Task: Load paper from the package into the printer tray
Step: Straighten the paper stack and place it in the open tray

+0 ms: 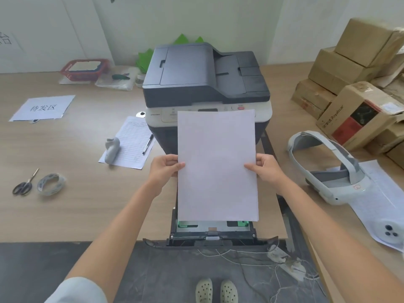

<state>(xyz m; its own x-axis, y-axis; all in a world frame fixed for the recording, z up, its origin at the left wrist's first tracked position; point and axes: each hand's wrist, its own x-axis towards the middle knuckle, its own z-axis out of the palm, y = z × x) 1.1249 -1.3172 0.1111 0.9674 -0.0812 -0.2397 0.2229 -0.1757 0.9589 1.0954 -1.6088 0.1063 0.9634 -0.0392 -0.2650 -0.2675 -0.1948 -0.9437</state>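
A stack of white paper [216,165] hangs in front of me, held by both long edges. My left hand [165,167] grips its left edge and my right hand [265,168] grips its right edge. The paper hovers above the pulled-out printer tray [213,234], whose near end with green guides shows below the sheets. Most of the tray is hidden behind the paper. The grey and white printer [203,79] stands on the table behind it. No paper package is visible.
Left on the wooden table [76,204] lie a form with a pen [131,143], a controller [112,149], scissors [25,183], a tape roll [50,184], a labelled sheet [43,107] and a red basket [84,68]. Right: a headset [332,171] and cardboard boxes [358,88]. Cables [282,259] lie on the floor.
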